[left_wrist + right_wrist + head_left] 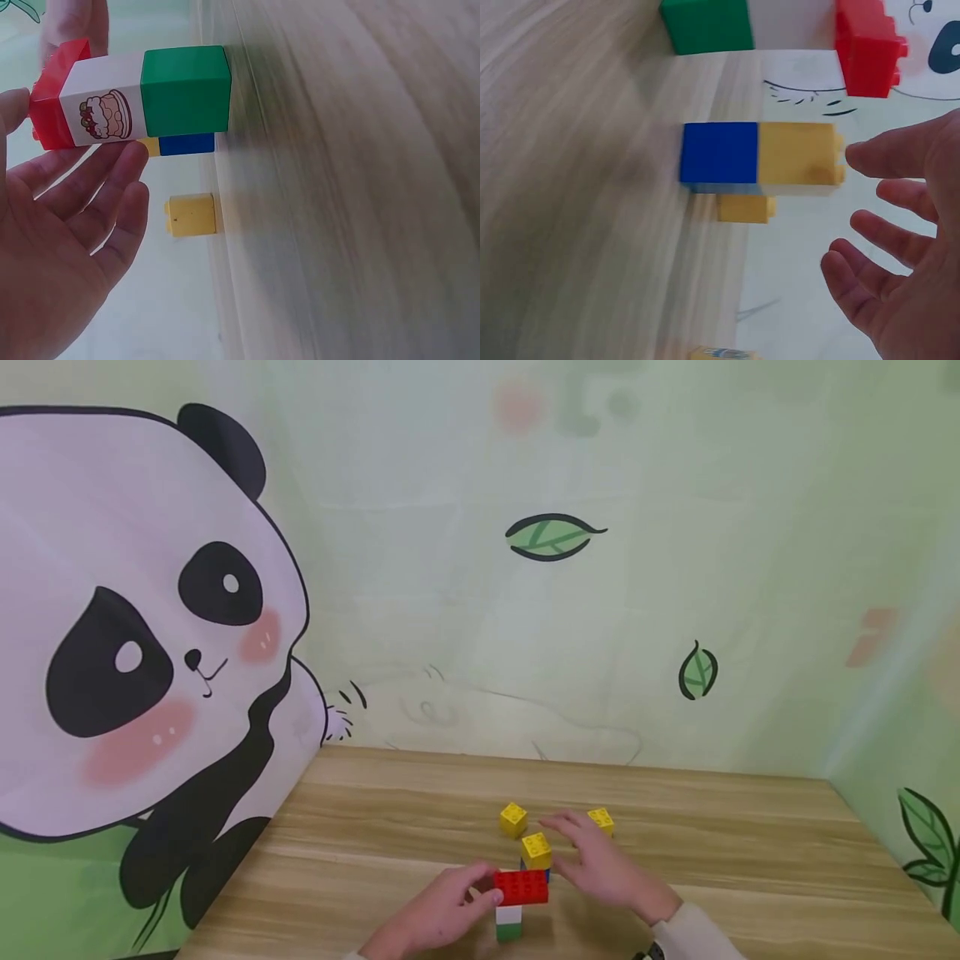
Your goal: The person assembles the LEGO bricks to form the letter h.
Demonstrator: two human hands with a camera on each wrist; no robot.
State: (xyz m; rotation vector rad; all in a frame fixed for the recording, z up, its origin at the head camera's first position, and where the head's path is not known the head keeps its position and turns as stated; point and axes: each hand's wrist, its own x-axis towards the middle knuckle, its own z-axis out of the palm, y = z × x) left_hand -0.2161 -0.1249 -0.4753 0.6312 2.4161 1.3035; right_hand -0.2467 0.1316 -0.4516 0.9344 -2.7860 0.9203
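Observation:
My left hand [438, 910] holds a red brick [521, 887], thumb on one side and fingers on the other. The red brick sits on a white brick [105, 101] with a printed cake-like picture, above a green brick [186, 90]. Behind this stack stands a second one, a yellow brick [796, 154] on top of a blue brick [720, 154]. Around the yellow brick my right hand [600, 864] is spread, fingers loosely bent. In the right wrist view its thumb tip lies very near the yellow studs; contact is unclear.
Two loose yellow bricks stand farther back: one brick [513, 820] left of the right hand, another brick [602, 821] partly behind it. The wooden tabletop [375, 835] ends at a backdrop [420, 568] with a panda and leaves.

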